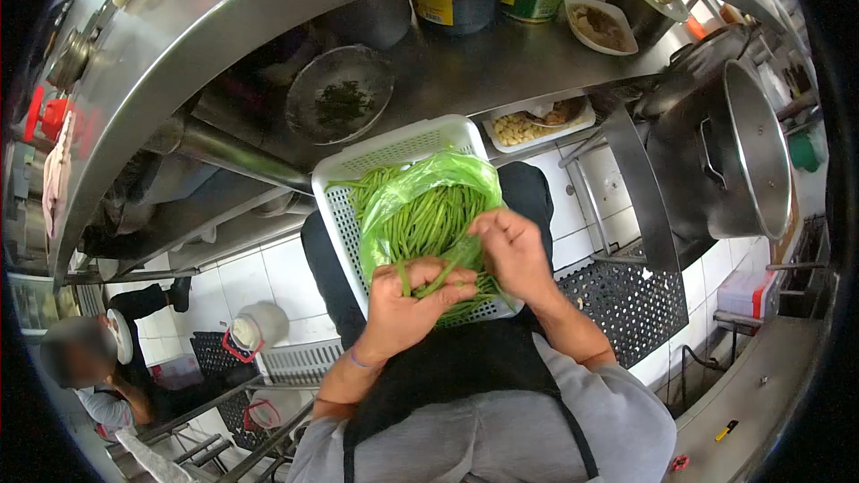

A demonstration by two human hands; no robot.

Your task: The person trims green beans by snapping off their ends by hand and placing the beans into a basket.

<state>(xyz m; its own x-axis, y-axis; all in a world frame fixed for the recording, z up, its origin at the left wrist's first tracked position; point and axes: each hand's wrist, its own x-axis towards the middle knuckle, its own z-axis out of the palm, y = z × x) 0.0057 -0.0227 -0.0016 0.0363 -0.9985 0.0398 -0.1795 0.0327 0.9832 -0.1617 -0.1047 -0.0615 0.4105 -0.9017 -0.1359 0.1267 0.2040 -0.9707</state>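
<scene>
My left hand (407, 300) is closed around green beans (434, 219), and a few stick out between its fingers. To the right, my right hand (519, 255) has its thumb and fingers pinched together; whatever is between them is too small to make out. Both hands are over a white perforated plastic basket (335, 206), which rests on my lap. Inside it lies an opened translucent green plastic bag (385, 201) full of long green beans. More beans lie loose in the basket around the bag, some of them under my hands.
A metal bowl (309, 112) with chopped greens stands on the steel shelf before me. Beyond the basket is a white tray (541, 139) of pale peeled pieces. A large steel pot (716, 152) stands at the right. Another person (107, 394) sits at the lower left.
</scene>
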